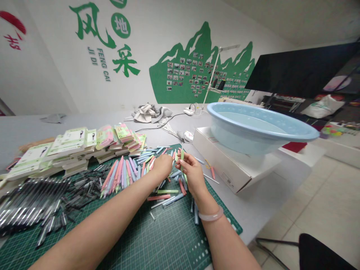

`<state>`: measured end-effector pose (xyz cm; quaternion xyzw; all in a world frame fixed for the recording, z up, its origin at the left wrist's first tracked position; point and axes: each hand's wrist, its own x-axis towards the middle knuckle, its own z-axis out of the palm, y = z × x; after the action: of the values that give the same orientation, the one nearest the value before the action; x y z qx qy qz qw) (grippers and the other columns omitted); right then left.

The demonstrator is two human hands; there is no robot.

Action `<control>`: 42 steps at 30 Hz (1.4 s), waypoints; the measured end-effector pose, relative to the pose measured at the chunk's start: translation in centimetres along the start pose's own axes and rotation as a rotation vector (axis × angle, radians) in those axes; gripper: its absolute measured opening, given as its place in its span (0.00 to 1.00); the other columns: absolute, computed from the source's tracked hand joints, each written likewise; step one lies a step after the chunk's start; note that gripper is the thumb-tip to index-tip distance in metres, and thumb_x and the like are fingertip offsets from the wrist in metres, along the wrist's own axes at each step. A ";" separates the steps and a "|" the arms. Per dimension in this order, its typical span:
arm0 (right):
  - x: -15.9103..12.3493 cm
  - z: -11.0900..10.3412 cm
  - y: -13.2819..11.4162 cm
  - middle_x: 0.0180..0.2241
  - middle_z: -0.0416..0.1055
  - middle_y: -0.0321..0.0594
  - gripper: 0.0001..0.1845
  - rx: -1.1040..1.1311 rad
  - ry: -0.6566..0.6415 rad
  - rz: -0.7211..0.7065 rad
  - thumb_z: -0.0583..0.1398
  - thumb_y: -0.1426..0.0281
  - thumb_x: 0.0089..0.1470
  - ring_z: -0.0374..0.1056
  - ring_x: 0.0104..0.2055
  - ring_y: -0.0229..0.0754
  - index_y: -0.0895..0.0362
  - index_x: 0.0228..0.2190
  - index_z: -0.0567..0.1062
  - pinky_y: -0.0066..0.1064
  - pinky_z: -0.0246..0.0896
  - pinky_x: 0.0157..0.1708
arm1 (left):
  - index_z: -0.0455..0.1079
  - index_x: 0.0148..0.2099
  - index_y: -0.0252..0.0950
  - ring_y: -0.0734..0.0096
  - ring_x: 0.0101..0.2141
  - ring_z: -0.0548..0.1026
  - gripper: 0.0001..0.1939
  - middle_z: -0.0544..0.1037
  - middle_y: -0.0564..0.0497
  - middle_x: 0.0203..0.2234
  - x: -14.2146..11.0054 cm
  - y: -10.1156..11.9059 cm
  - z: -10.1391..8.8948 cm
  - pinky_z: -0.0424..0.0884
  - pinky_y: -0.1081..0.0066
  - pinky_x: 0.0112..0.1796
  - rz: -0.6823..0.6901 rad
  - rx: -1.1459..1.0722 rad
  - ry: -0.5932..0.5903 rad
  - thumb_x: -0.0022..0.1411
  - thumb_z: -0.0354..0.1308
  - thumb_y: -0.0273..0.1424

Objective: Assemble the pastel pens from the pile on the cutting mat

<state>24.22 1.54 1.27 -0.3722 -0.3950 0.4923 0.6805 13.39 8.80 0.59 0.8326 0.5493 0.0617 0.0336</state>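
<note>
My right hand (191, 170), with a pale bracelet on its wrist, pinches a light green pen barrel (182, 154) upright between thumb and fingers. Close beside it, my left hand (163, 165) reaches over the heap of pastel pen parts, its fingers curled down; what they hold, if anything, is hidden. Around both hands lie loose blue, green and pink barrels, among them a green barrel (168, 191) and a red barrel (159, 197). Left of my left hand, several assembled-looking pastel pens (123, 174) lie side by side on the green cutting mat (157, 240).
Black-and-clear pens (33, 202) cover the mat's left side. Behind them are stacked small boxes (74, 138). A light blue basin (239, 135) rests on a white box (233, 168) at right. Cloth (149, 112) and a cable lie farther back. A black chair (317, 251) stands lower right.
</note>
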 end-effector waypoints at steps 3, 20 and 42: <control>0.0 -0.1 0.1 0.30 0.72 0.37 0.12 0.000 -0.009 -0.003 0.63 0.72 0.43 0.66 0.29 0.36 0.56 0.34 0.76 0.28 0.63 0.30 | 0.75 0.41 0.29 0.55 0.41 0.76 0.15 0.78 0.35 0.36 0.1 0.3 -0.2 0.70 0.63 0.41 -0.026 0.012 -0.017 0.60 0.47 0.23; 0.5 -0.4 0.6 0.30 0.72 0.37 0.12 -0.005 -0.018 -0.050 0.63 0.72 0.42 0.66 0.29 0.36 0.56 0.34 0.77 0.29 0.63 0.30 | 0.72 0.23 0.34 0.57 0.33 0.76 0.03 0.77 0.44 0.23 0.6 -0.9 -1.7 0.68 0.66 0.35 -0.140 -0.553 0.075 0.44 0.62 0.28; -0.9 1.0 2.0 0.26 0.72 0.36 0.11 -0.088 -0.199 -0.029 0.61 0.73 0.46 0.66 0.27 0.37 0.56 0.35 0.76 0.30 0.64 0.31 | 0.75 0.38 0.34 0.68 0.35 0.76 0.15 0.78 0.48 0.32 -3.0 -2.9 -8.2 0.70 0.67 0.39 0.030 -1.685 0.213 0.46 0.67 0.34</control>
<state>22.39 1.28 -0.21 -0.3453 -0.4873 0.4990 0.6279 8.45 7.08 8.13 0.5265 0.3088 0.5287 0.5899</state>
